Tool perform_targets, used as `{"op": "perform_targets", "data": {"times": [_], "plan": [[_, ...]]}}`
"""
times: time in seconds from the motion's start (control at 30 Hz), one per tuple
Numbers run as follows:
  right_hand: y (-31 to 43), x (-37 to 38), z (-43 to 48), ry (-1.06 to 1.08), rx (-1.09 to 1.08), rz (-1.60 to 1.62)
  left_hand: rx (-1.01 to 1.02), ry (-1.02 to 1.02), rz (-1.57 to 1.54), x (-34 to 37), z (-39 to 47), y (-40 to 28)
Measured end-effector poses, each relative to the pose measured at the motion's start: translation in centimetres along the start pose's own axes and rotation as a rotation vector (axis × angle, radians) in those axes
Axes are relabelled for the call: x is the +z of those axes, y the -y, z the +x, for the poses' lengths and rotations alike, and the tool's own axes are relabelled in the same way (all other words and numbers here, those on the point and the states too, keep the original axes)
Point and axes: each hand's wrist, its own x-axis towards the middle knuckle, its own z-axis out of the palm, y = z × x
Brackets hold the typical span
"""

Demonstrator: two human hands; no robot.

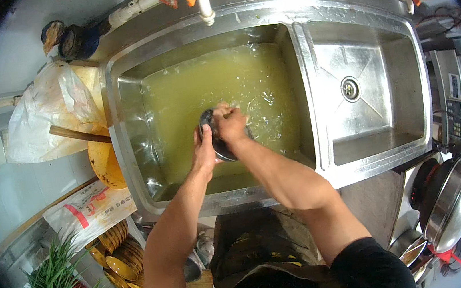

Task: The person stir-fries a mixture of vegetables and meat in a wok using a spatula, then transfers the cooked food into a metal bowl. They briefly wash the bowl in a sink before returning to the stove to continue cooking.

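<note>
My left hand (204, 150) grips the near-left side of a dark round bowl (226, 152), with the thumb over its rim. The bowl is tilted over greenish-yellow water (180, 89) in the large steel sink basin (299, 92). My right hand (230, 124) is at the bowl's mouth, its fingers curled. Something pale and blurred shows at the fingertips; whether it is a cloth or the fingers themselves is unclear. The right hand hides much of the bowl's inside.
A smaller basin (360, 57) with a drain (350, 88) adjoins on the right. An orange-handled tap (206, 6) overhangs the back rim. Left are a plastic bag (52, 114), a yellow container (105, 163), stacked yellow dishes (124, 260) and green stalks (53, 282). A metal pan (454, 207) stands right.
</note>
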Motion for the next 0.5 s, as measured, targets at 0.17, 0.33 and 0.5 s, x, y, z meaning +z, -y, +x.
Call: {"op": "perform_targets", "data": {"times": [0.17,0.33,0.5], "plan": [[10.0,-3.6,-3.1,0.818,0.583,0.711,-0.002,0.020,-0.126,-1.4,1.3,-0.5],[8.5,-8.1,-0.5,1.128,-0.588,-0.636,0.039,0.061,0.002,-4.2,2.5,-3.1],[6.5,-4.6,0.1,0.461,-0.409,-0.239,-0.106,0.130,-0.069,-1.3,2.0,-2.0]]}}
